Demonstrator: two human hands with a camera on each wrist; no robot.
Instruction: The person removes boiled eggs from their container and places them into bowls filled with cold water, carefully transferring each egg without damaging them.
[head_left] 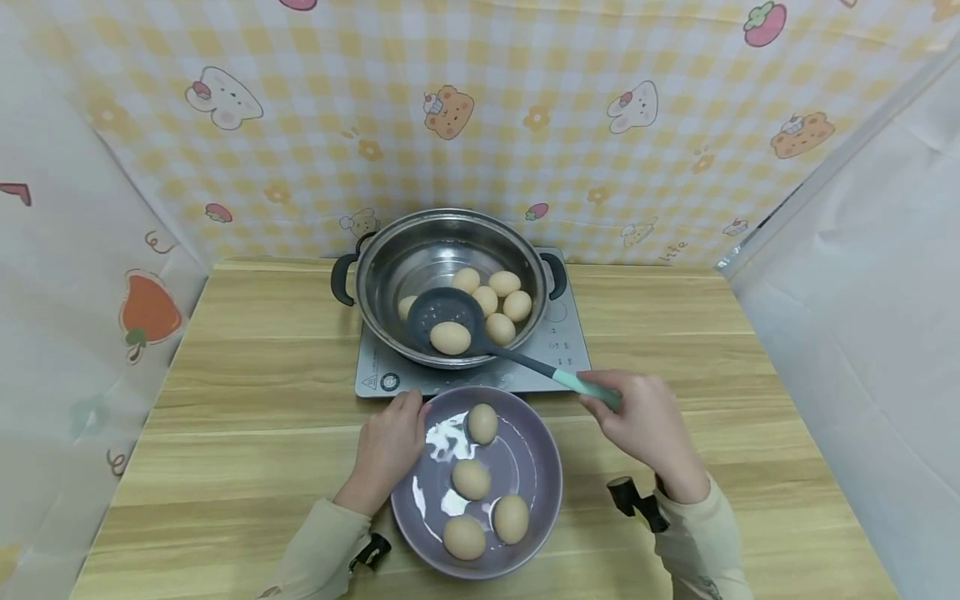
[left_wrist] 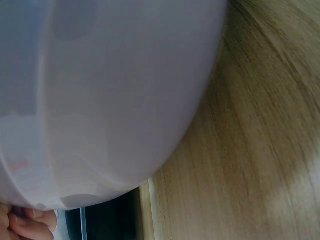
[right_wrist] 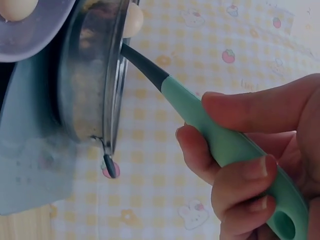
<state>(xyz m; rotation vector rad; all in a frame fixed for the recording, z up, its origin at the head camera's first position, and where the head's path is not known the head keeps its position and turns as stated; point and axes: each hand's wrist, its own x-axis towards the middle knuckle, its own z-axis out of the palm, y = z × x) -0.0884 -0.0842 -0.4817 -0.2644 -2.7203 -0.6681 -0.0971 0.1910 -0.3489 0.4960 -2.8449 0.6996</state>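
Note:
My right hand [head_left: 647,421] grips the mint-green handle [right_wrist: 215,122] of a dark slotted skimmer [head_left: 447,305]. One egg [head_left: 450,338] lies in the skimmer's head, which is over the near side of a steel pot [head_left: 390,323]. Several more eggs [head_left: 505,283] are in the pot, to the right of and behind the skimmer. With curled fingers [left_wrist: 32,225], my left hand [head_left: 390,446] holds the far left rim of a purple plate [head_left: 542,479]. Several eggs [head_left: 472,479] rest in that plate, just in front of the pot.
The pot stands on a grey induction cooker [head_left: 573,342] with black handles [head_left: 342,279] sticking out at both sides. Below is a wooden table [head_left: 262,350]. A yellow checked cloth [head_left: 525,100] hangs right behind the pot, and white sheets [head_left: 885,275] flank the table.

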